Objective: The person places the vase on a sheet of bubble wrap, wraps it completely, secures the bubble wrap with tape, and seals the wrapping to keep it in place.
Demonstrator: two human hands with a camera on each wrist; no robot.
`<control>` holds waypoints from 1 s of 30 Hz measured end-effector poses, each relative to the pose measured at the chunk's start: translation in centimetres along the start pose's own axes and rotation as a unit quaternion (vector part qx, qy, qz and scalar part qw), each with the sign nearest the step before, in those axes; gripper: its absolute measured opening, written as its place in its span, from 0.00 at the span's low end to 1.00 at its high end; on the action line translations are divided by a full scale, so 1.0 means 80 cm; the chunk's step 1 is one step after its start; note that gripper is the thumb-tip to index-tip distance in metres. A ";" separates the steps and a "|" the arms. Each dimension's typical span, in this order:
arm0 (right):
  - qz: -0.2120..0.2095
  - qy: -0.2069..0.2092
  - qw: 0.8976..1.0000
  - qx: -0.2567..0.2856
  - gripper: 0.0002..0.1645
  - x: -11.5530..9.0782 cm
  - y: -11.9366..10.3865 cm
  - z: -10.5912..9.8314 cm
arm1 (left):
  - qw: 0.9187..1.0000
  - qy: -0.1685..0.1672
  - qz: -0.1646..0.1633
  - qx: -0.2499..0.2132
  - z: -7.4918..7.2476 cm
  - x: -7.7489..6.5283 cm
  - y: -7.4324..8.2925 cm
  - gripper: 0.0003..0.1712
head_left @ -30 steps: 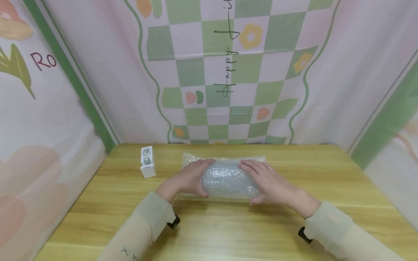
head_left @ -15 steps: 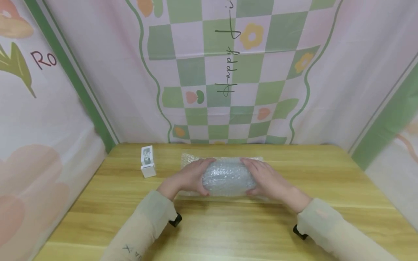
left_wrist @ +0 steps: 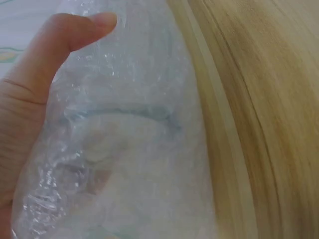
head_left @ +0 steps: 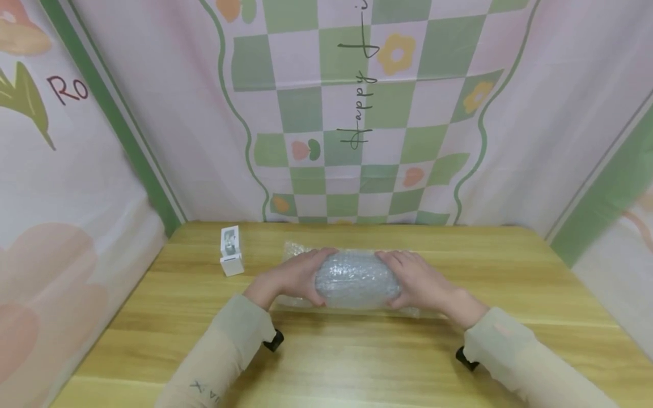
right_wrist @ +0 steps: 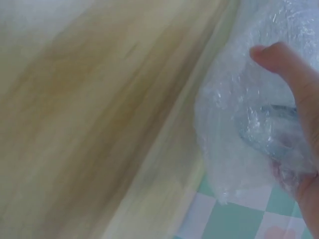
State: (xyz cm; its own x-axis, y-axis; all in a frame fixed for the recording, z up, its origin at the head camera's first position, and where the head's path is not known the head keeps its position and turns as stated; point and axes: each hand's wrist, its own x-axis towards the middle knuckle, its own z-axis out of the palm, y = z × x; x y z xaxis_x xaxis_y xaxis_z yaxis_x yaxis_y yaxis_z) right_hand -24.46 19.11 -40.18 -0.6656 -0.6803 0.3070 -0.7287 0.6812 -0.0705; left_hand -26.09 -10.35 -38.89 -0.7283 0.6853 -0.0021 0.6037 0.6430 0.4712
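A roll of clear bubble wrap [head_left: 357, 280], wound around something that cannot be made out, lies crosswise on the wooden table. My left hand [head_left: 301, 277] grips its left end, thumb on the near side and fingers over the top. On the right end my right hand [head_left: 419, 283] holds it the same way. The left wrist view shows the thumb pressed on the bubble wrap [left_wrist: 134, 149], with a greenish line visible through the film. In the right wrist view, loose film of the bubble wrap [right_wrist: 224, 129] sticks out past the right hand.
A small white box [head_left: 232, 252] with a printed picture stands on the table [head_left: 357, 362], left of the roll. Patterned cloth [head_left: 342, 119] hangs behind the table and along both sides.
My right hand has shifted slightly left, and its thumb has come in closer against the bubble wrap roll. The left hand keeps its hold almost unchanged.
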 end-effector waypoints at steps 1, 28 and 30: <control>-0.001 -0.002 1.000 0.001 0.61 0.000 0.000 -0.001 | 1.000 -0.004 -0.001 -0.010 -0.001 -0.001 0.000 0.66; 0.013 -0.074 0.995 0.060 0.62 -0.013 -0.017 -0.014 | 0.989 -0.105 -0.035 -0.098 -0.011 -0.015 0.011 0.64; 0.012 -0.081 0.994 0.067 0.62 -0.013 -0.018 -0.015 | 0.989 -0.112 -0.042 -0.090 -0.011 -0.017 0.012 0.64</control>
State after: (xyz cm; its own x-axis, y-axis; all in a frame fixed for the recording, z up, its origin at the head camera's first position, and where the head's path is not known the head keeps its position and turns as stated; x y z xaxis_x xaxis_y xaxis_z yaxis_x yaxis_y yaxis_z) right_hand -22.53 19.16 -39.24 -0.6921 -0.7066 0.1471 -0.7202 0.6628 -0.2050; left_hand -24.81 -10.95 -37.61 -0.6714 0.7030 -0.2343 0.4608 0.6437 0.6110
